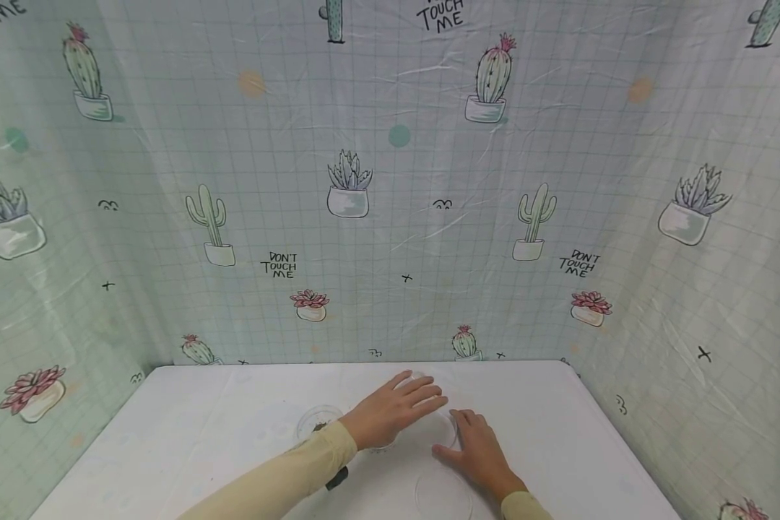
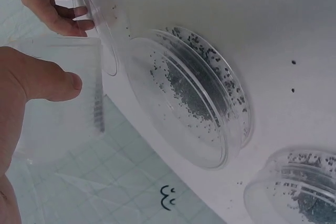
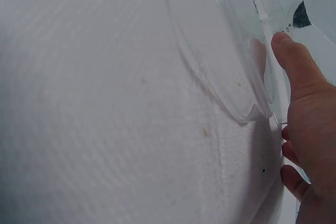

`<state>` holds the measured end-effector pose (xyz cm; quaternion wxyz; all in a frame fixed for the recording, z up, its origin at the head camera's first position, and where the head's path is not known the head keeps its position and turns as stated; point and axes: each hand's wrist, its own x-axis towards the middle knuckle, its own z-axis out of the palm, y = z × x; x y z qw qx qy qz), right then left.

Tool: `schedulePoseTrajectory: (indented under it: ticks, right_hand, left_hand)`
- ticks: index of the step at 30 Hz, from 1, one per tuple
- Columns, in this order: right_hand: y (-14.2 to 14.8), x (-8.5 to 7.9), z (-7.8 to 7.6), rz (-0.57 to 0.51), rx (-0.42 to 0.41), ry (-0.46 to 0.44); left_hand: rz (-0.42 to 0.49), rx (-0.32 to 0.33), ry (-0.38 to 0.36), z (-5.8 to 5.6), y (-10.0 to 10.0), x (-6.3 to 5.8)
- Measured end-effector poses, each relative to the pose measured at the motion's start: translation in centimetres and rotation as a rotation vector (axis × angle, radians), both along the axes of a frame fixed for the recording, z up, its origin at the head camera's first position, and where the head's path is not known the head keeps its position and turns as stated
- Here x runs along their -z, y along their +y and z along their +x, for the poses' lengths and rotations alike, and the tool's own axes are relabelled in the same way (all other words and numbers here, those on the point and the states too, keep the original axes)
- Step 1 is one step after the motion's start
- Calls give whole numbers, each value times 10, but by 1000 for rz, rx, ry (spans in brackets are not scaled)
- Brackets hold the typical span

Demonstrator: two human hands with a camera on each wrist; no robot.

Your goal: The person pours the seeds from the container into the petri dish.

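My left hand reaches across the table and holds a clear plastic container, its thumb lying along the near side. Ridges show on one edge of that container; its full shape is hidden. To the right, my right hand holds the rim of a clear round dish, thumb and fingers spread around the edge. Close to my left hand stands a clear petri dish holding dark, seed-like grains. A second petri dish with similar grains is partly cut off in the left wrist view.
Another clear round dish or lid lies at the table's front. A dark object shows beside my left sleeve. Loose dark grains dot the white table. A cactus-print curtain surrounds the far edge and sides.
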<state>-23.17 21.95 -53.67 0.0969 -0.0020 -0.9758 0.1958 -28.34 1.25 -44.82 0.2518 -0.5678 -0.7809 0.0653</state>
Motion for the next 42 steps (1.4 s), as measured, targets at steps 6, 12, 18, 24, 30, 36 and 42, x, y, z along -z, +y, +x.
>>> schedulePoseTrajectory:
  ticks: [6, 12, 18, 24, 30, 36, 42]
  right_hand:
    - [1, 0, 0, 1, -12, 12]
    - [1, -1, 2, 19, -31, 42]
    - [1, -3, 3, 16, -43, 60]
    - [1, -3, 3, 18, -41, 56]
    - [1, -2, 3, 20, -40, 52]
    - [1, -2, 3, 23, -40, 57]
    - [0, -2, 3, 18, -38, 57]
  left_hand:
    - [-39, 13, 13, 0, 0, -2]
    - [-52, 20, 87, 0, 0, -4]
    - [-62, 17, 126, -2, 1, -5]
    - [-65, 19, 128, -2, 0, -7]
    - [-63, 14, 119, -1, -1, -8]
    - [-43, 4, 111, -2, -2, -6]
    - [8, -7, 94, -2, -4, -5]
